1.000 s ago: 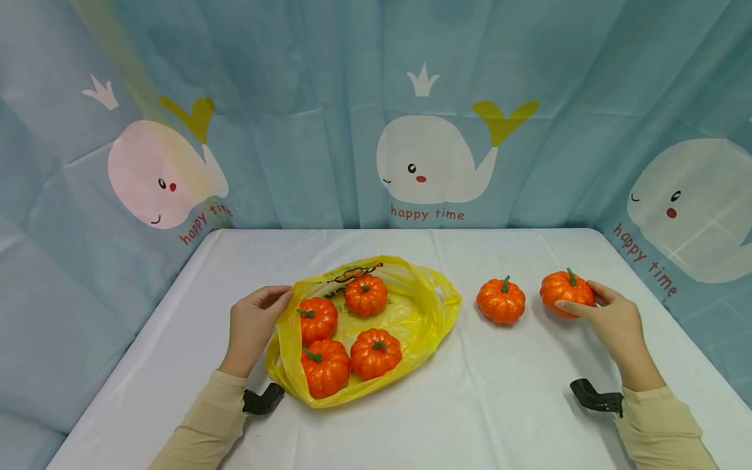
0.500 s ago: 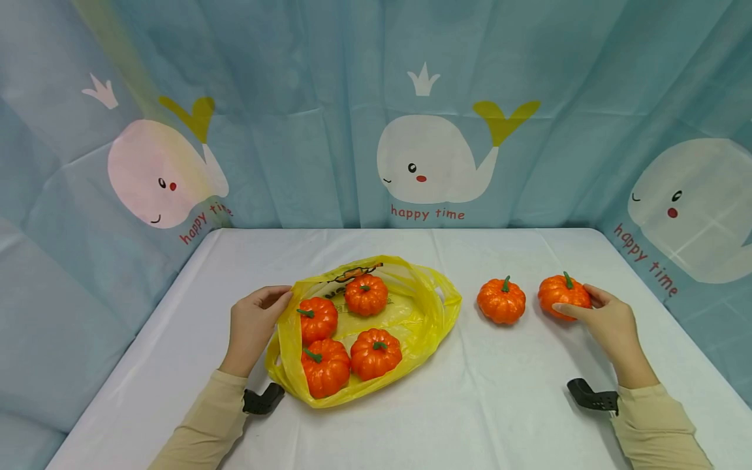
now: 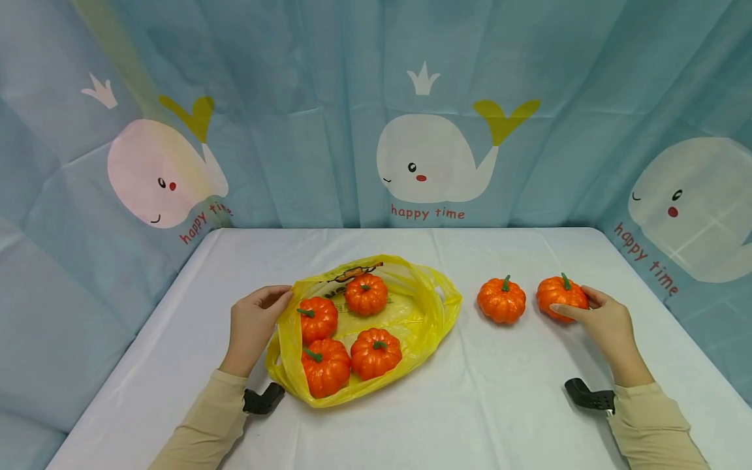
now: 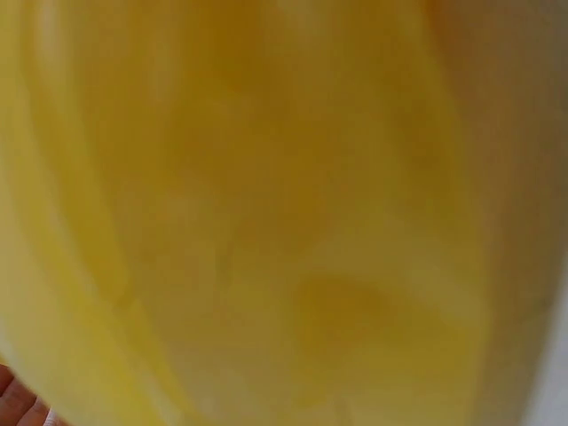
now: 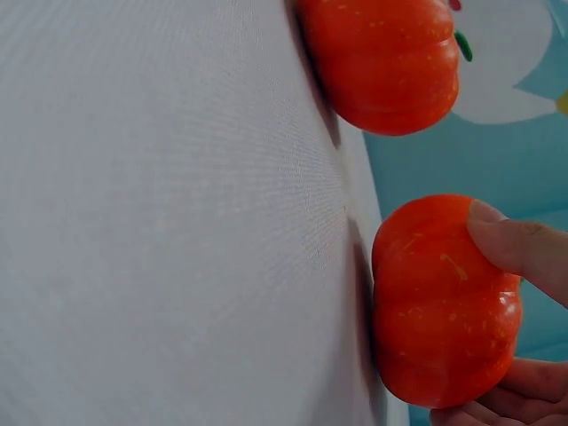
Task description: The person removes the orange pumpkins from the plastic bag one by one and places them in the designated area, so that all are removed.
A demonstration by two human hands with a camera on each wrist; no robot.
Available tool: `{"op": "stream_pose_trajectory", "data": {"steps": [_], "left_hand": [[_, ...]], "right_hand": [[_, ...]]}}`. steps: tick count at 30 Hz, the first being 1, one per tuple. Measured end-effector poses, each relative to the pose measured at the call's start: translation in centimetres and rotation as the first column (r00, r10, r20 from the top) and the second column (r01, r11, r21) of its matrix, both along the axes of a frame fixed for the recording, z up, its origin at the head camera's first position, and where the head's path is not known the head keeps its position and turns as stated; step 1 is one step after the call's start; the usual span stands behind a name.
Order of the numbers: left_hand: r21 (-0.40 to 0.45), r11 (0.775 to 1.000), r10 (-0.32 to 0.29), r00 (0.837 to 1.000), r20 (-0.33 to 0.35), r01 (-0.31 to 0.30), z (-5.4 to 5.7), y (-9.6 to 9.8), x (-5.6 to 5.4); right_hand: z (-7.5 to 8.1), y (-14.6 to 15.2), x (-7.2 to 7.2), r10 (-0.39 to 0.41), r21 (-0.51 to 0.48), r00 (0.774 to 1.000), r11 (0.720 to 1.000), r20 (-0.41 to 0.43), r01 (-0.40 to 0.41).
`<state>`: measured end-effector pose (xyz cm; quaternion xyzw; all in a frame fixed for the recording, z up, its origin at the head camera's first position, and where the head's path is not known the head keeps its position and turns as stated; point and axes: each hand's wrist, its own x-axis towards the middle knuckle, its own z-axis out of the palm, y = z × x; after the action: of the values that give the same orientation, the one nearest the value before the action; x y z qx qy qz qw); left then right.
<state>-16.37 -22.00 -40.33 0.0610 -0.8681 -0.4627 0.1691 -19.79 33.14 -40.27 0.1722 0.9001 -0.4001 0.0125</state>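
Observation:
My left hand (image 3: pixel 256 326) pinches the left rim of a yellow plastic bag (image 3: pixel 420 320) that lies open on the table. Inside the bag sit several small orange pumpkins with green stems, one of them a pumpkin (image 3: pixel 376 354) near its front edge. At the right, my right hand (image 3: pixel 608 333) grips another pumpkin (image 3: pixel 562 298) between thumb and fingers, close over the cloth. To its left stands a lone pumpkin (image 3: pixel 501 301). Yellow plastic (image 4: pixel 266 213) fills the left wrist view, blurred. In the right wrist view, the thumb (image 5: pixel 524 248) presses on the gripped pumpkin (image 5: pixel 444 319).
A white cloth (image 3: pixel 470 405) covers the table. Behind and beside it hangs a light blue curtain (image 3: pixel 305 163) printed with white whales. A black wrist device (image 3: pixel 263 399) sits on the left forearm, and a similar one (image 3: pixel 589 395) on the right.
My right hand has shifted slightly left with the pumpkin, nearer to the lone one. The left hand and the bag have stayed put.

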Motion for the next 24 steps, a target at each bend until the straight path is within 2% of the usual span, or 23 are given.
{"op": "stream_pose_trajectory", "data": {"steps": [7, 24], "left_hand": [[-0.014, 1.0, 0.002, 1.0, -0.013, -0.002, 0.09, 0.09, -0.12], [-0.015, 1.0, 0.004, 1.0, 0.006, -0.004, -0.01, 0.0, -0.03]], "right_hand": [[-0.26, 0.24, -0.05, 0.003, 0.002, 1.0, 1.0, 0.0, -0.003], [-0.44, 0.4, 0.1, 0.029, -0.033, 1.0, 0.999, -0.008, -0.029]]}}
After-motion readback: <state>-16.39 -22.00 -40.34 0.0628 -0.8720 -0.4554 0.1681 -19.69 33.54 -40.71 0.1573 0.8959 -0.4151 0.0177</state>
